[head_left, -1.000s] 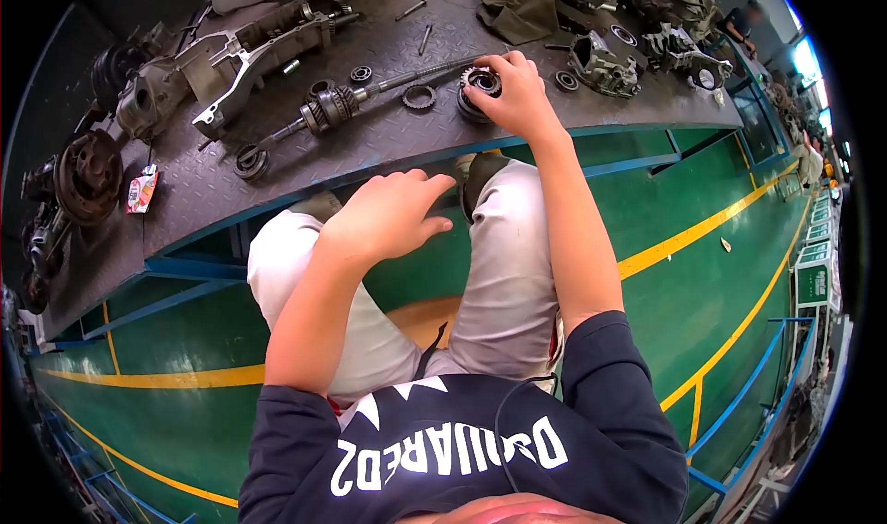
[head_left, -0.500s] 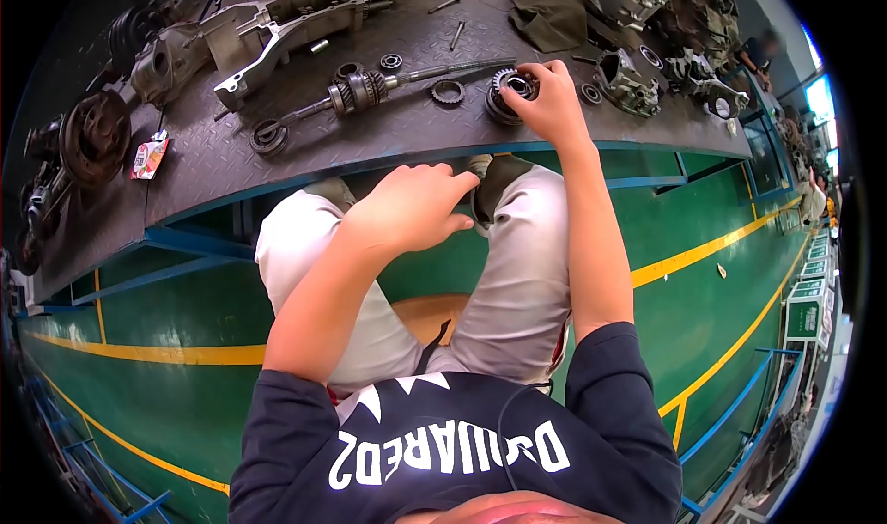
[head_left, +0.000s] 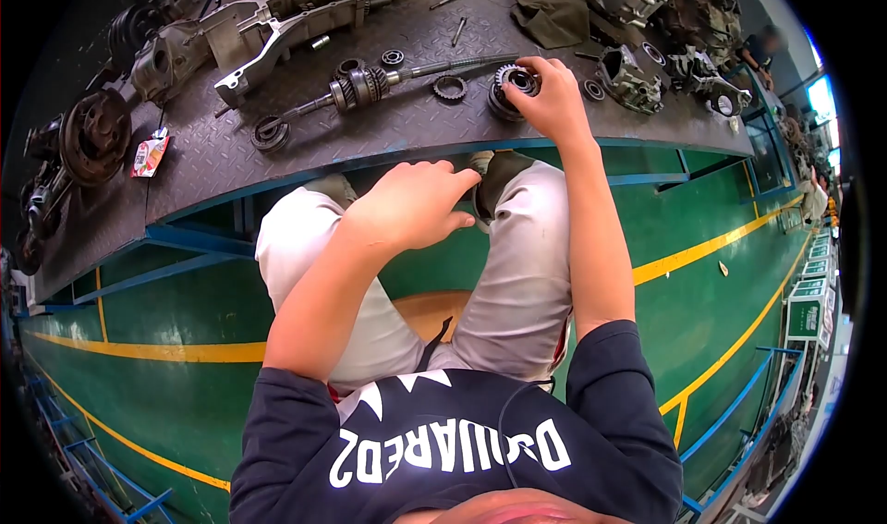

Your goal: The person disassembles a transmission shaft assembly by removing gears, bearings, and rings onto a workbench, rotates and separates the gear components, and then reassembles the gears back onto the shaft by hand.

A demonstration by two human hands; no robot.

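Observation:
My right hand grips a toothed gear between thumb and fingers, at the top of a dark ring-shaped gear part on the metal bench. The fingers partly cover its far side. My left hand hovers over my lap with nothing in it, thumb apart from loosely bent fingers. Left of the gear lies a thin toothed ring. A long gear shaft stretches across the bench, with a ring around or beside its left end; I cannot tell which.
An opened gearbox housing stands at the back left. A small bearing and bolts lie behind the shaft. Another housing sits to the right, near a dark cloth. The bench has a blue front edge.
The gear in my right hand has tipped slightly, and more of its round opening now shows. My left hand stays where it was.

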